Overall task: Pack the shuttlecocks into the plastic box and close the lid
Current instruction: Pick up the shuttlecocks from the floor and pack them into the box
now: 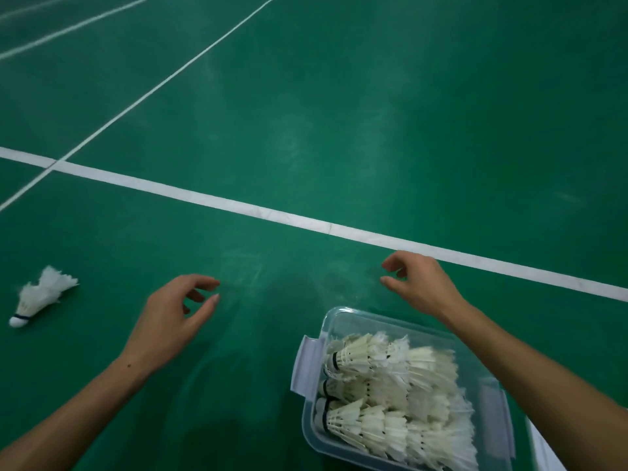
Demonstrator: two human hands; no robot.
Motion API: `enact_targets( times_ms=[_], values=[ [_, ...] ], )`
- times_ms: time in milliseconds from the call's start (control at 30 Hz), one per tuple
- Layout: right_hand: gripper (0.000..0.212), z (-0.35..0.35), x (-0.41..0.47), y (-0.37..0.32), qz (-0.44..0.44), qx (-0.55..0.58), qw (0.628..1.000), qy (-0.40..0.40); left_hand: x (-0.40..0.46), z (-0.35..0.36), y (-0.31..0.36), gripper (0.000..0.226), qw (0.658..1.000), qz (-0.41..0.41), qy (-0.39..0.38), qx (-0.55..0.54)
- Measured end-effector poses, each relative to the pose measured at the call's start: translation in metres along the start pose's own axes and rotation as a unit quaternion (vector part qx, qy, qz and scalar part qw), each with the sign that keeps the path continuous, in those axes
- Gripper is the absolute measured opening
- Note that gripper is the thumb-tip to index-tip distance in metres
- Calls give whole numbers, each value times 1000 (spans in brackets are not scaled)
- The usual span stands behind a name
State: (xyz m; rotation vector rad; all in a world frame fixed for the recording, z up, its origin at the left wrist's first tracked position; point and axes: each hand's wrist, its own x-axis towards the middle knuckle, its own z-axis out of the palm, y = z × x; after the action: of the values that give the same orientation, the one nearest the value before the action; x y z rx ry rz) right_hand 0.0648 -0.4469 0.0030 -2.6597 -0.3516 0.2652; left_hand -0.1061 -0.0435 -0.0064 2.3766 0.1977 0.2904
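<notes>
Far out to the left of the left hand (173,321), a loose shuttlecock (40,295) is lying on the green floor (306,130), cork end toward the person, feathers pointing away and right. Both hands are hovering empty, fingers loosely curled. Under the right hand (418,283), further from it, the box (307,365) is sitting nearly full, lid off.
</notes>
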Motion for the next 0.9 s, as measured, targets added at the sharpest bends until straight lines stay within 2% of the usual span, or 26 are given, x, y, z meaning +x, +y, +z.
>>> enact_targets(
  times_ms=[67, 167, 367, 467, 533, 700, 800, 900],
  values=[
    [43, 7, 12, 21, 54, -37, 998, 14, 3, -2, -18, 22, 1000, -14, 1, 8],
    [65, 16, 30, 46, 151, -70, 986, -4, 8, 2, -36, 21, 1000, -15, -10, 21],
    [71, 13, 50, 79, 233, -115, 965, -39, 23, 24, -39, 22, 999, -6, -39, 14],
    [73, 10, 52, 96, 255, -99, 961, -32, 34, 45, -25, 24, 998, 1, -58, -5],
    [66, 8, 52, 100, 244, -85, 965, -32, 42, 59, -12, 25, 997, 9, -76, -19],
    [29, 7, 60, 78, 176, 0, 984, 31, 56, 77, 15, 25, 995, 33, -88, -38],
    [26, 13, 69, 36, 102, 28, 993, 48, 60, 70, 16, 24, 996, 35, -71, -36],
    [26, 24, 74, -28, 22, 57, 998, 30, 57, 51, 5, 22, 998, 21, -49, -27]
  ],
)
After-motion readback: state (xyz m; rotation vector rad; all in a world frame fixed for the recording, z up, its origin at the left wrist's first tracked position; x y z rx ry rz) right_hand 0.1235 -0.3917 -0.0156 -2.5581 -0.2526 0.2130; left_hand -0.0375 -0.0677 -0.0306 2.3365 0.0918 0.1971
